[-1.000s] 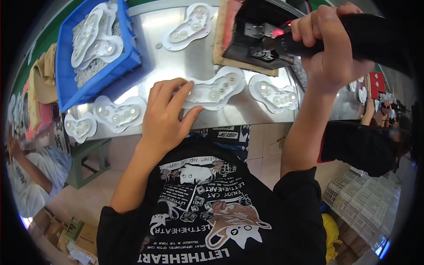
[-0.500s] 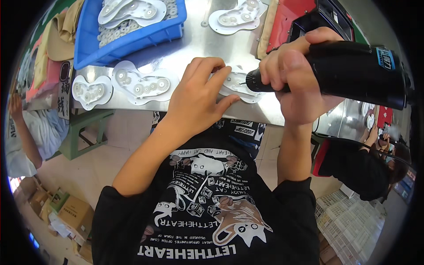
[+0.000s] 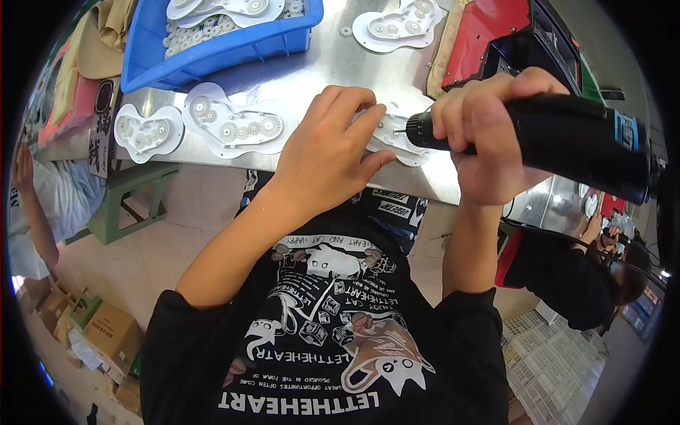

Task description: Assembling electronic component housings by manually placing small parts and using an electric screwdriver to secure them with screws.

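Observation:
My right hand [image 3: 489,138] is wrapped round a black electric screwdriver [image 3: 567,134], held nearly level with its nose toward the left. Its thin bit reaches over a white plastic housing with small gears [image 3: 398,145], at the near edge of the metal table; whether the tip touches a screw cannot be made out. My left hand [image 3: 327,138] grips the left side of that housing with curled fingers and thumb, hiding part of it. Left of this hand lie a larger white gear housing [image 3: 237,127] and a smaller one [image 3: 147,133], both with gears inside.
A blue bin [image 3: 234,58] with loose white gears and stacked housings stands at the back left. Another gear housing [image 3: 397,28] lies farther back, near a red and black case [image 3: 489,42]. A green stool [image 3: 138,202] is below the table. People sit at both sides.
The view has shifted and turned slightly, so the bin and housings appear moved. Both hands keep their holds, and the screwdriver's nose stays over the housing.

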The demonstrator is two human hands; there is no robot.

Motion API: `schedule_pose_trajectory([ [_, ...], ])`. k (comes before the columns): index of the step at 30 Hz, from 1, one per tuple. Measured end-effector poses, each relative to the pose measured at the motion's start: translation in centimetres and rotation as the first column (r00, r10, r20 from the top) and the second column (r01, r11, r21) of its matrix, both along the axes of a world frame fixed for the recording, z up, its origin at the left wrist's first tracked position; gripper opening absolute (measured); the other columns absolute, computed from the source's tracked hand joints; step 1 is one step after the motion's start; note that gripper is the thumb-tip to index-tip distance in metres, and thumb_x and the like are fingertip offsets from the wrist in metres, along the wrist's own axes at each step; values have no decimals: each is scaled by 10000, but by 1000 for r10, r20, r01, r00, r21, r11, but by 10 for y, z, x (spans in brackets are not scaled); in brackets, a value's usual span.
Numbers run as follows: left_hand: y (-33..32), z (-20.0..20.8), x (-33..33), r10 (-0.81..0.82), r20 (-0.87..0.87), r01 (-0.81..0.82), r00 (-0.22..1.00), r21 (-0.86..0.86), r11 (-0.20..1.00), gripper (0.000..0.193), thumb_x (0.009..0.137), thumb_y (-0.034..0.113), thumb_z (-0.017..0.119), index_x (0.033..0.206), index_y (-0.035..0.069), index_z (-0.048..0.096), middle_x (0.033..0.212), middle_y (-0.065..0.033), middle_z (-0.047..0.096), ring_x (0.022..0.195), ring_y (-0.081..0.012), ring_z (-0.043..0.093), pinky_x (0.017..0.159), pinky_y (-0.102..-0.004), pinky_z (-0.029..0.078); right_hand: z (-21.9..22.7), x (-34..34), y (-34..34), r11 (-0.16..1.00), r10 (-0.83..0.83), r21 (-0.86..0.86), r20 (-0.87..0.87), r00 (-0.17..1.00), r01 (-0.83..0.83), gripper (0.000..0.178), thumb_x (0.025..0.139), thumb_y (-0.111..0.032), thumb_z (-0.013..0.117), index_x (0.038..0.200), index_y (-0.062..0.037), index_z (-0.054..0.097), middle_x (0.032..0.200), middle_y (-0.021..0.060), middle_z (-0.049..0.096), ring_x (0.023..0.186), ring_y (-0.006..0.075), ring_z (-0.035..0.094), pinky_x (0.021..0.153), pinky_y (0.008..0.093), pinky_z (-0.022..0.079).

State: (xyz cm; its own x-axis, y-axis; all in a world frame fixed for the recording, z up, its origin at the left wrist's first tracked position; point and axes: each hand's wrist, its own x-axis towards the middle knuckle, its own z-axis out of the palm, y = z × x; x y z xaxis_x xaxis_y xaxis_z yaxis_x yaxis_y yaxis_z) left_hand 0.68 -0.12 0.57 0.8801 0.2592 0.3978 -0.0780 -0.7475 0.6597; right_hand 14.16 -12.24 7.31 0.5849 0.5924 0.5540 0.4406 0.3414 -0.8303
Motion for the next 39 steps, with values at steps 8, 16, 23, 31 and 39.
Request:
schedule_pose_trajectory([
  [8, -3, 1, -1, -14, -7, 14, 1000, -22, 1000, 455, 719, 149, 848, 1109, 26, 649, 1123, -138, 579, 1069, -357, 559, 909, -436, 483, -13, -5, 0, 946, 323, 50, -29, 946, -321, 347, 908, 28, 693, 1054, -80, 397, 708, 63, 514, 552, 158, 486, 527, 330, 468],
  [16, 6, 19, -1, -106, -47, 112, 993, 168, 979, 363, 711, 155, 852, 939, 12, 606, 1015, -140, 546, 975, -336, 548, 851, -444, 480, 6, -11, -11, 997, 76, 38, -87, 993, -73, 439, 900, -46, 683, 1264, -128, 452, 707, 22, 547, 571, 122, 534, 539, 306, 490],
  [23, 83, 135, 45, 107, 47, -116, 993, 275, 954, 373, 788, 196, 812, 1001, -52, 632, 1020, -228, 596, 958, -411, 594, 849, -484, 497, 66, 12, -124, 831, -53, 551, -66, 996, 81, 359, 972, -107, 655, 1236, -102, 411, 653, 3, 460, 454, 97, 433, 422, 247, 443],
  [31, 362, 48, 319, 246, -449, -43, 859, 414, 909, 331, 851, 302, 725, 1000, 6, 730, 1024, -245, 720, 977, -430, 688, 855, -527, 531, -12, -78, -134, 847, -341, 137, -603, 721, 514, 456, 832, 6, 790, 1124, -81, 452, 736, 63, 623, 584, 161, 608, 556, 293, 545],
  [39, 471, 21, 330, 265, -498, 119, 826, 612, 782, 504, 850, 285, 699, 1240, -35, 692, 1219, -270, 698, 1167, -451, 645, 990, -483, 514, -9, -83, -165, 734, -641, -193, -515, 569, 651, 286, 842, -17, 829, 1055, 11, 640, 795, 27, 674, 720, 81, 631, 685, 253, 510],
])
